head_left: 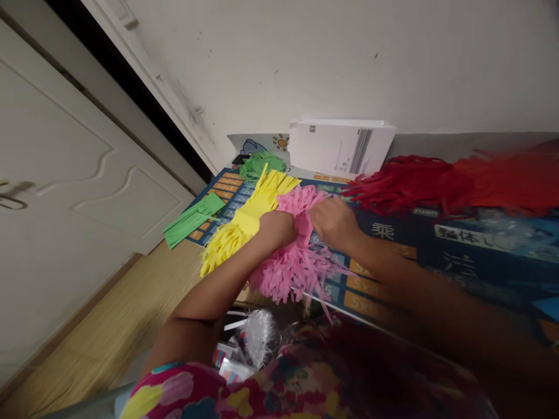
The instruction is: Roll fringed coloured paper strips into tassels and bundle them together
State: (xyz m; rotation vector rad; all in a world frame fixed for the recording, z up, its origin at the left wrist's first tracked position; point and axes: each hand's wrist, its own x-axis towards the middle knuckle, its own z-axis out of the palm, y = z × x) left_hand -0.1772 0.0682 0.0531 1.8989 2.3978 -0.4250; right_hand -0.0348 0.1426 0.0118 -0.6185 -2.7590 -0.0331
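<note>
Two Hands Close In on a Pink Paper Fringe

A person in a brightly patterned garment (244, 401) works over pink fringed paper (290, 273), which lies across a printed mat (388, 230) near its front edge. The left hand (279, 228) is curled into a fist on the paper's narrow middle and has hold of it, its fingertips hidden. The right hand (335, 222), also curled nearly closed, meets the paper's other side; whether it pinches the sheet cannot be told from this angle. Loose pink strands spread below and above the fists, some hanging past the mat's edge

Just beside, to the left, lies yellow fringed paper (248, 215), with a flat green strip sheet (194, 220) farther out and a green shredded bundle (262, 166) behind. A white stack of paper (343, 145) leans near the wall (349, 64); red fringe (406, 183) and orange fringe (510, 180) touch at right. Below the mat's edge sits a silvery tinsel bunch (261, 337), above the patterned garment
</note>
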